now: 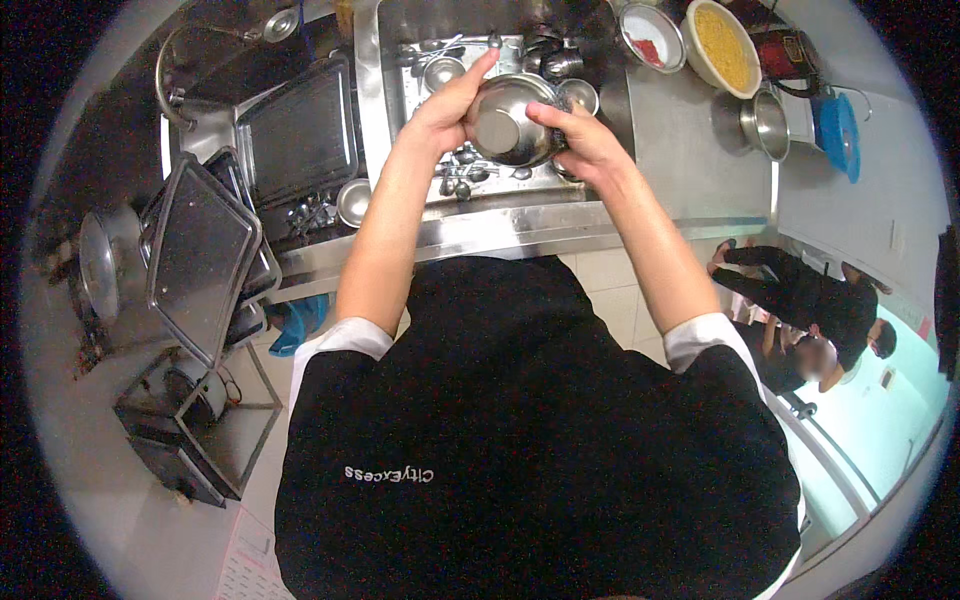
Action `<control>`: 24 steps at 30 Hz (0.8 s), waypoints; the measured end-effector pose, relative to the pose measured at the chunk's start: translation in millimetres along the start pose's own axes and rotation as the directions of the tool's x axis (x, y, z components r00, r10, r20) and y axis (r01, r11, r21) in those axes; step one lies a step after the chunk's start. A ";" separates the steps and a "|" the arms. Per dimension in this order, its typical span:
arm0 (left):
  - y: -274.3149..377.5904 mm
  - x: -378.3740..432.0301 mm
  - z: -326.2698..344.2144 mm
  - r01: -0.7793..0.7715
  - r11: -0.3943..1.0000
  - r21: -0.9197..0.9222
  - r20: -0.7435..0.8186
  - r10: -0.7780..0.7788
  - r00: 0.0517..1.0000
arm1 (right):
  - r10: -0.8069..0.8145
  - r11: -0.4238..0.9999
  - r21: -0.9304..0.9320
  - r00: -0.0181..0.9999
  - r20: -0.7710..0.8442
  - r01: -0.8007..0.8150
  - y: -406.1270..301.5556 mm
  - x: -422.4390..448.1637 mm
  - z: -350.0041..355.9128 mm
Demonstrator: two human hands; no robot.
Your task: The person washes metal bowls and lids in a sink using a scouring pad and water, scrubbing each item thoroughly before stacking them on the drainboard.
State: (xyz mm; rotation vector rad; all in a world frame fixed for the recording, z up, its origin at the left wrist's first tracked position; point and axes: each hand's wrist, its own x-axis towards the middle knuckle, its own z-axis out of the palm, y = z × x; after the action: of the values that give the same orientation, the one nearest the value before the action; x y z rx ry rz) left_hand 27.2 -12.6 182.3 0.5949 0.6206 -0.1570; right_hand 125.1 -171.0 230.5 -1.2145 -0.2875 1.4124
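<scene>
A stainless steel bowl (517, 124) is tilted over the sink, its flat round base facing me. Along its left side, my left hand (448, 112) supports it with the thumb stretched out past the rim. My right hand (581, 139) grips the right side, thumb on the outer wall. A dark, mesh-like pad, perhaps a steel scourer (559, 112), shows between that hand and the bowl. Below, in the sink, several spoons (463, 176) lie about. A small metal bowl (444, 73) is left of the held one, and another bowl (580, 96) is partly hidden by my right hand.
Left are a dark tray (300, 127), a metal bowl (354, 201) beside cutlery, and stacked trays (206, 255) overhanging the counter's edge. The right counter (671, 157) bears a yellow-filled basin (720, 49), a bowl with red bits (651, 37) and a tilted steel bowl (766, 125). People (810, 300) are farther right.
</scene>
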 end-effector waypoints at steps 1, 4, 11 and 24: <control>-1.1 7.6 -0.2 -0.076 0.996 -0.046 0.009 0.076 0.997 | -0.039 0.995 0.091 0.999 -0.038 0.042 6.6 1.5 3.0; -23.2 24.5 6.9 -0.297 0.762 -0.575 -0.079 0.309 0.948 | -0.272 0.957 0.090 0.961 -0.057 0.276 23.2 4.4 23.0; -15.3 13.5 22.1 -0.177 0.944 -0.278 -0.156 0.137 0.978 | -0.043 0.992 0.114 0.997 -0.059 0.049 -0.6 -2.9 -10.0; -17.4 -10.2 33.9 -0.402 0.878 0.259 0.144 0.376 0.915 | -0.044 0.930 0.342 0.965 -0.260 0.135 7.9 6.4 -44.3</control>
State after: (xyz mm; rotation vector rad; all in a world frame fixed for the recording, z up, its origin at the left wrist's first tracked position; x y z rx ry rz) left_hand 30.5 -46.5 202.1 0.9754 0.3809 0.1104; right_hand 156.4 -188.4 202.5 -1.0454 0.0874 1.1557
